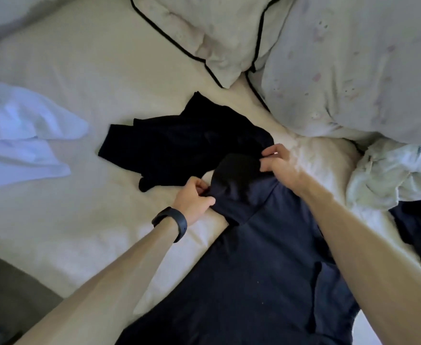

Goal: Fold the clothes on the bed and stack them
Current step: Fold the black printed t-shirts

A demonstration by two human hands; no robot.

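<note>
At the far left a white garment (22, 135) is spread loosely on the bed (80, 70), well apart from the hands. Nearer the middle a black garment (179, 145) lies crumpled on the sheet. Just this side of it, the left grip (195, 195) (a bare hand, with a black wristband (172, 222) worn on the wrist) is closed in a pinch on the left edge of a navy garment (254, 270). That garment is laid lengthwise from the bottom of the view up to the hands. Its far end, possibly a sleeve or a turned-over corner, is bunched into a rounded fold between the two grips and meets the black garment's near edge. The fold's right side is pinched by the right grip (278, 163), fingers curled over the cloth. Beyond the hands a piped pillow (204, 33) is seen, with a patterned duvet (354, 70) to its right. A pale crumpled cloth (391, 178) and another dark garment (418, 232) lie at the right edge.
</note>
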